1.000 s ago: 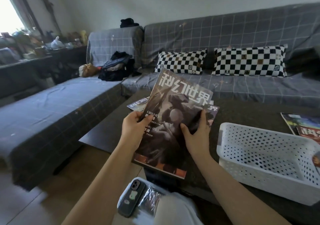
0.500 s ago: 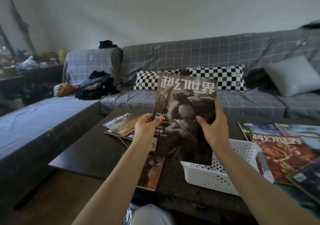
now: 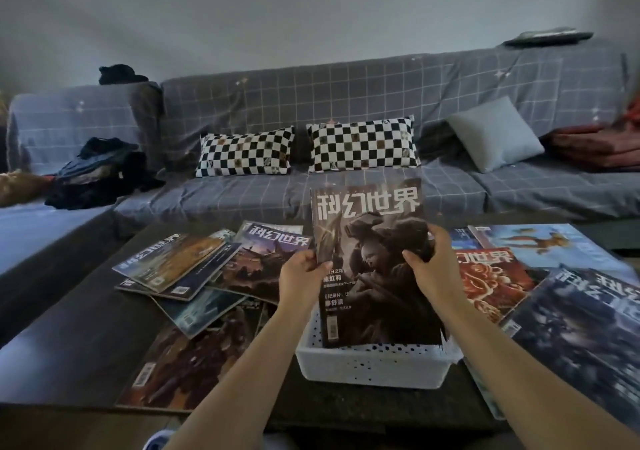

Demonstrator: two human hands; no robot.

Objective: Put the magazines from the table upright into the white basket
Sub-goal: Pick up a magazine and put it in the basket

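Magazine [image 3: 372,269] is standing upright, its lower edge entering the white basket [image 3: 372,368]; left hand [image 3: 304,271] and right hand [image 3: 431,264] are gripping its side edges. Probably light, floppy, glossy: side-edge support is keeping it straight.

Both forearms reached forward from the lower edge of view, bare, converging toward the middle. Left hand [image 3: 303,273] gripped the left edge of the dark magazine [image 3: 372,266], thumb on the cover, fingers curled behind. Right hand [image 3: 433,266] clasped the right edge, thumb pressed on the front, fingers wrapped around the back. Wrists held roughly level, slightly bent upward.
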